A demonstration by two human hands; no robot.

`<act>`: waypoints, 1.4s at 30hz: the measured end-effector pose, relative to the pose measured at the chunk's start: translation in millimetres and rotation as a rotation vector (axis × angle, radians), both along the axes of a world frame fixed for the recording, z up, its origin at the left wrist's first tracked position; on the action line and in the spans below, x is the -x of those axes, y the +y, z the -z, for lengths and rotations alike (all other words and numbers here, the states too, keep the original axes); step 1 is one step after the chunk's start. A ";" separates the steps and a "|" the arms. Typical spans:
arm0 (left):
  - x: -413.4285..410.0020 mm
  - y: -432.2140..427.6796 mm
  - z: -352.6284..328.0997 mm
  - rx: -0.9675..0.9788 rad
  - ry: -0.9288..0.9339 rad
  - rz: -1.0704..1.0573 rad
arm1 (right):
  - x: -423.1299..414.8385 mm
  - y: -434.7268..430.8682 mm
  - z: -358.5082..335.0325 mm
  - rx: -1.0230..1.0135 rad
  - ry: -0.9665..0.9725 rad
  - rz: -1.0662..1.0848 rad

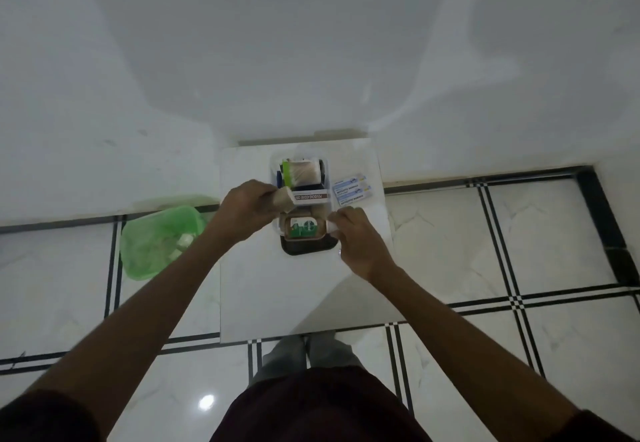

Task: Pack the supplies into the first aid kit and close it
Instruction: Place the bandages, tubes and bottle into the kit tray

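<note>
A clear first aid kit box [274,178] stands open on the white table [277,296]. Inside it are a green-wrapped roll [301,172] and a white povidone-iodine carton [310,197]. My left hand [246,207] is closed around a beige bandage roll [283,198] at the box's left edge. My right hand [356,237] grips the white cap of a brown antiseptic bottle [304,228] with a green label, lying sideways over a dark lid or tray [308,249]. Bandage strip packets [351,189] lie on the table to the right of the box.
A green basket [156,240] with some white items stands on the floor left of the table. The table stands against a white wall, on a tiled floor with black lines. My legs are at the table's near edge.
</note>
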State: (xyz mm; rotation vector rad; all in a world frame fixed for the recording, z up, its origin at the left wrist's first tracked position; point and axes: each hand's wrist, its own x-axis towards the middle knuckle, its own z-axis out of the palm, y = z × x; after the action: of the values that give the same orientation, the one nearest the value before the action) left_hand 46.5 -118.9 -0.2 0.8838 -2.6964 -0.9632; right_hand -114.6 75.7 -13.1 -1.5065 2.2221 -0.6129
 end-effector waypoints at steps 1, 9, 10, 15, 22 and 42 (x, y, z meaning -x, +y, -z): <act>8.8 -3.3 0.8 0.002 -0.018 0.018 | 2.7 -5.5 -1.2 -0.003 0.010 -0.001; 40.2 -18.1 11.5 -0.012 -0.071 0.106 | 12.3 -28.1 15.2 -0.096 0.030 -0.047; 42.5 -19.1 11.7 -0.022 -0.046 0.100 | 12.1 -30.7 15.5 -0.105 0.024 -0.050; 41.9 -21.1 14.3 -0.031 0.017 0.042 | 9.8 -49.6 17.5 -0.182 0.073 -0.092; 35.7 -9.8 18.6 -0.017 0.007 0.055 | 4.7 -61.5 20.4 -0.267 0.177 -0.025; 39.7 35.8 11.9 0.181 0.218 0.191 | 21.2 29.3 37.4 -0.332 -0.036 0.244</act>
State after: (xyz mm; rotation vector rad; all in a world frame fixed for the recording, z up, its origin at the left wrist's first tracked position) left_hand 6.8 -83.1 -12.1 0.4653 -2.6601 -0.7809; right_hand -135.9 105.0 -50.5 -1.0644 2.3579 -0.3141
